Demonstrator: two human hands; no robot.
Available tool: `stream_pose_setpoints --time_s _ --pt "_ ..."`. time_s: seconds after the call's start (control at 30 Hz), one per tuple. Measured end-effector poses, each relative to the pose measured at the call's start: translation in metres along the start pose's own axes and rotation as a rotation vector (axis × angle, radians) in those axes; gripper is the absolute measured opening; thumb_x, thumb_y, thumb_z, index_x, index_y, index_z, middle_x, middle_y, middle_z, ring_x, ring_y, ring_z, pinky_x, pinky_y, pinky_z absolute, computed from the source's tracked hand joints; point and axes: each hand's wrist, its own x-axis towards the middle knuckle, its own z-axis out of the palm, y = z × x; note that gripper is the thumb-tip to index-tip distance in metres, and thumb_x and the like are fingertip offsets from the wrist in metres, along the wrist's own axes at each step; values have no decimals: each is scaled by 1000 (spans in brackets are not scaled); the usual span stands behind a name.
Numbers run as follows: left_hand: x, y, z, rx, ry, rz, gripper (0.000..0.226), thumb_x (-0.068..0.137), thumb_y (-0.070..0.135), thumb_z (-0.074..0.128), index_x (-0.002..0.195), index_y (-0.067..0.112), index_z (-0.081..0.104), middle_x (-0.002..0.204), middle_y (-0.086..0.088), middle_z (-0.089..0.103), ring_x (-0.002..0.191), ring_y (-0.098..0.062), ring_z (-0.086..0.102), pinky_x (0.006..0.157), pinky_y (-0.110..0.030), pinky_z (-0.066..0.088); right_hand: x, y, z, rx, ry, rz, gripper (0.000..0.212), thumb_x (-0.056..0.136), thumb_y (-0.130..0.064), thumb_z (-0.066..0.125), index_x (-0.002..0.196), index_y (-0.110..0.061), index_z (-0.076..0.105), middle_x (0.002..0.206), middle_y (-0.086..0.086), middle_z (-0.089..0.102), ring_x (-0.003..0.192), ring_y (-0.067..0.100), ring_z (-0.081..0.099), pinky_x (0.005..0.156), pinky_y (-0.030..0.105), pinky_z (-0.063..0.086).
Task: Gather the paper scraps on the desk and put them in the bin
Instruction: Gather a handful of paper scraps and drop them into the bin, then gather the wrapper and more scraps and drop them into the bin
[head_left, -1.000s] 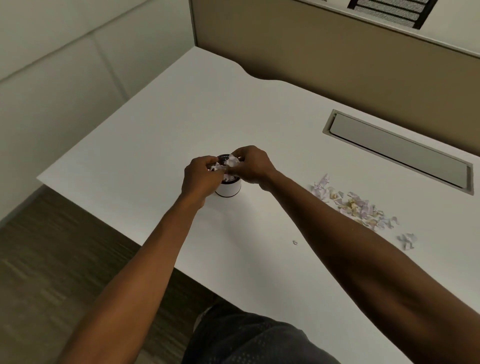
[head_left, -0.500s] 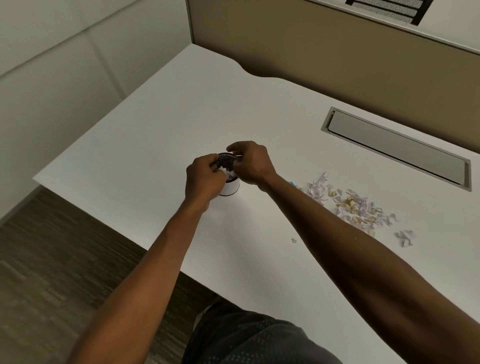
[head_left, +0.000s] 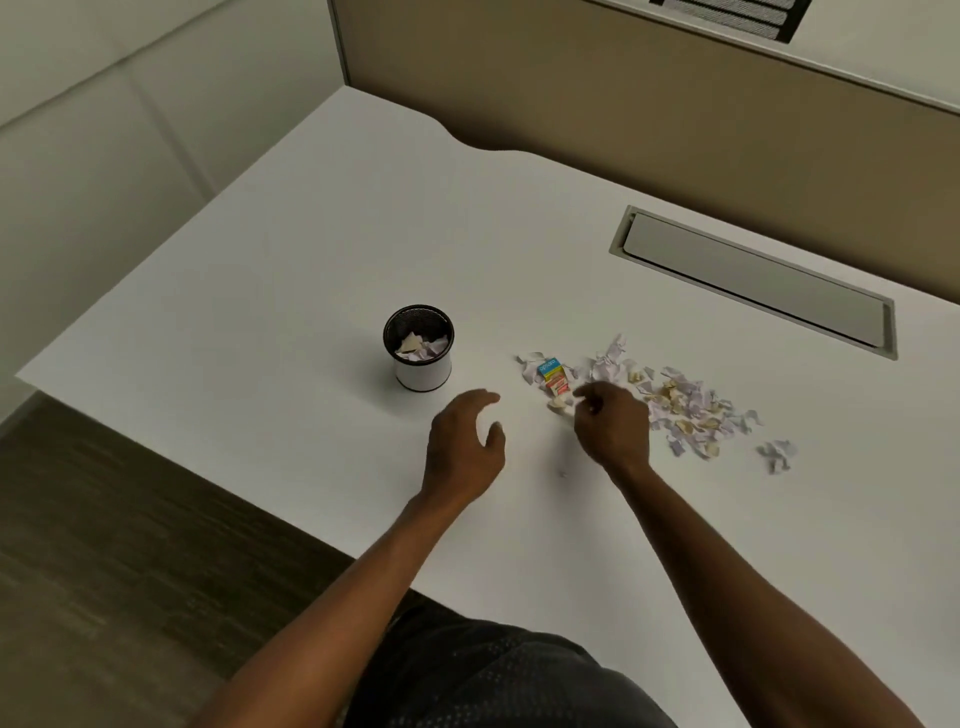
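- Desk (head_left: 311, 249): white; the bin sits mid-desk.
- Bin (head_left: 418, 347): small, upright, a few scraps already inside.
- Scraps (head_left: 685, 402): loose heap right of the bin, well apart from it; a small printed carton (head_left: 550, 371) lies at the end nearer the bin.
- Left hand (head_left: 465, 444): near the bin, fingers spread, holding nothing.
- Right hand (head_left: 613, 423): at the heap's bin-side edge, fingers curled; whether it pinches a scrap, cannot tell.
- Judgement: rake scraps together with both hands, cup, then lift over the rim.

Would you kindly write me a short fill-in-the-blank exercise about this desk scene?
1. The bin stands to the ____ of the paper scraps.
2. The bin already holds some ____.
3. The left hand holds ____.
4. The small colourful carton lies on the ____.

Missing words: left; scraps; nothing; desk
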Motion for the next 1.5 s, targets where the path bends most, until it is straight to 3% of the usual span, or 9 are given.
stream_pose_setpoints --time_s 0.1,0.2,0.47,0.6,0.73,0.97,1.07,1.2,1.5 --pt "-5 -26 22 163 -105 -10 45 96 19 59 140 14 53 152 -5 46 145 -21 34 117 -29 28 -21 41 -3 -116 -31 -10 28 86 -9 59 108 -16 74 108 7 74 97 25 68 84 31 52" --pt "-4 -44 34 279 -116 67 49 98 26 57 144 14 48 159 -6 34 151 -23 23 121 -35 24 -38 55 -2 -175 -8 -51 29 88 -11 60 114 -14 72 114 9 68 107 29 63 87 36 53" --pt "-3 -72 42 506 -118 248 53 102 39 42 149 15 41 160 -10 33 151 -26 23 121 -43 26 -61 35 22 -239 -166 -284 27 98 -20 48 116 -14 67 115 5 61 104 25 59 82 34 54" --pt "-4 -71 43 527 -122 257 53 101 39 42 149 15 42 159 -10 34 151 -25 24 121 -43 27 -26 16 19 -224 -71 -312 38 95 -21 54 131 -14 60 128 9 60 114 27 57 87 38 55" --pt "-5 -71 42 526 -122 263 53 101 38 44 148 15 42 159 -10 34 151 -26 24 121 -44 27 -5 11 21 -343 -121 -338 44 94 -19 51 138 -14 52 135 9 57 119 30 54 84 40 54" --pt "-3 -70 44 517 -101 258 52 100 38 46 146 15 45 158 -9 37 149 -25 27 119 -43 30 -10 17 27 -266 -50 -431 26 95 -29 54 114 -14 65 110 6 65 96 27 63 72 38 56" --pt "1 -68 43 511 -85 245 50 98 39 48 143 15 50 153 -10 44 145 -27 34 116 -42 33 6 7 24 -274 -8 -435 36 92 -25 59 126 -12 60 123 11 63 110 29 60 82 40 57" --pt "9 -63 43 518 -65 242 48 98 39 48 139 15 54 147 -10 51 138 -27 43 112 -42 37 31 -5 23 -404 -174 -448 53 98 -29 52 148 -14 42 154 14 42 139 34 39 106 48 45" --pt "33 -45 40 335 -55 251 42 101 21 48 141 11 52 150 -12 47 141 -27 40 116 -38 36 1 9 31 -405 -222 -580 38 102 -29 45 135 -13 55 142 12 54 128 31 51 98 42 51"
